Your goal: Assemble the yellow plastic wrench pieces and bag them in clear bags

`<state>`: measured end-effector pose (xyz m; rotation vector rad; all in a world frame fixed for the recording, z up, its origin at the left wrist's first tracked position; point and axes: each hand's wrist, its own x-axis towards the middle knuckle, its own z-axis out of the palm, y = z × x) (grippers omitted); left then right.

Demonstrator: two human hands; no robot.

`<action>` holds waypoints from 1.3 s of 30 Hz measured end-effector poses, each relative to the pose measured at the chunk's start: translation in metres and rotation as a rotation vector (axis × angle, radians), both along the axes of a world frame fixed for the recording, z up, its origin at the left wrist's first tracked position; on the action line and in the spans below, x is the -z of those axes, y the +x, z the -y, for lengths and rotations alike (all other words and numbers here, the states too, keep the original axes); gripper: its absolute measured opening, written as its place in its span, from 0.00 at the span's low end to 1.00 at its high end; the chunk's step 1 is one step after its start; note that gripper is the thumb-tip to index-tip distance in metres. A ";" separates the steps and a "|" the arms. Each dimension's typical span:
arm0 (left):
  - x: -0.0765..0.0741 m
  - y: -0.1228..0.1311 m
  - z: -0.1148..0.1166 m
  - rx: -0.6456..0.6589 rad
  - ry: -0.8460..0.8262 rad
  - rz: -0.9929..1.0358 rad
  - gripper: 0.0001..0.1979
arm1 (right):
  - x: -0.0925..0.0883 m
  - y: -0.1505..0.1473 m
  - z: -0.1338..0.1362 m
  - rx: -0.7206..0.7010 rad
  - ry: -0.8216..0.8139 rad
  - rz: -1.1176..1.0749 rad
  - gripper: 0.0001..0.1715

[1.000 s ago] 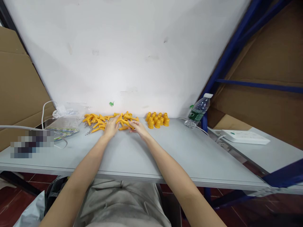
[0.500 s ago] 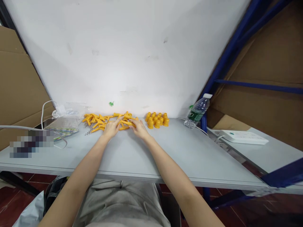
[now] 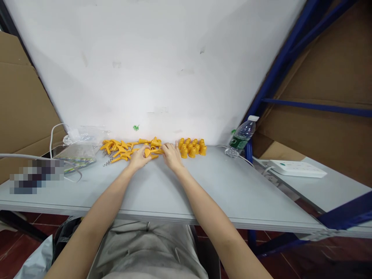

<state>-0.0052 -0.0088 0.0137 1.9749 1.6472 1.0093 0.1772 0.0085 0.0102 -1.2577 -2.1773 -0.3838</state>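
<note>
My left hand [image 3: 138,158] is closed on a yellow plastic piece [image 3: 148,152] near the back of the table. The piece has a broad end by my left fingers and a thin rod running right. My right hand [image 3: 172,156] has its fingers bent around the rod's right end, which they partly hide. Behind my hands lie more yellow pieces [image 3: 156,142]. A loose pile of yellow branched parts [image 3: 116,147] with metal bead chains [image 3: 109,160] spreads to the left. Several ribbed yellow cups [image 3: 192,151] stand upright in rows, just right of my right hand.
Clear plastic bags [image 3: 81,151] and white cables [image 3: 76,176] lie at the left. A water bottle [image 3: 242,137] leans against the blue frame [image 3: 267,83] at the right. Beyond it is a white power strip [image 3: 296,169]. A white board [image 3: 162,69] rises behind the grey table [image 3: 162,190].
My right hand has turned, its fingers now more bent over the rod's end. The broad end of the piece now shows beside my left fingers. The cups and the pile have stayed put.
</note>
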 end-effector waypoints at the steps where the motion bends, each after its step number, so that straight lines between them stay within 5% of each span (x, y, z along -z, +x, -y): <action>1: 0.000 0.000 0.000 -0.013 0.023 -0.022 0.19 | 0.001 0.001 -0.001 -0.020 -0.018 -0.016 0.18; 8: 0.002 -0.002 -0.001 -0.111 0.138 -0.279 0.19 | 0.011 0.002 -0.008 -0.149 -0.164 -0.085 0.19; 19: -0.002 0.000 0.000 -0.166 0.160 -0.322 0.19 | -0.003 0.002 0.000 0.042 -0.005 -0.136 0.16; 25: -0.004 -0.020 -0.007 -0.354 0.126 -0.205 0.17 | -0.002 0.036 -0.018 0.179 0.136 -0.565 0.12; 32: -0.001 -0.038 -0.014 -0.449 0.134 -0.075 0.16 | 0.023 0.088 -0.044 0.385 0.170 -1.223 0.11; 35: 0.000 -0.041 -0.016 -0.464 0.118 -0.061 0.16 | 0.040 0.103 -0.052 0.503 0.177 -1.351 0.08; 39: 0.002 -0.045 -0.019 -0.490 0.077 -0.081 0.16 | 0.060 0.113 -0.064 0.463 0.096 -1.356 0.07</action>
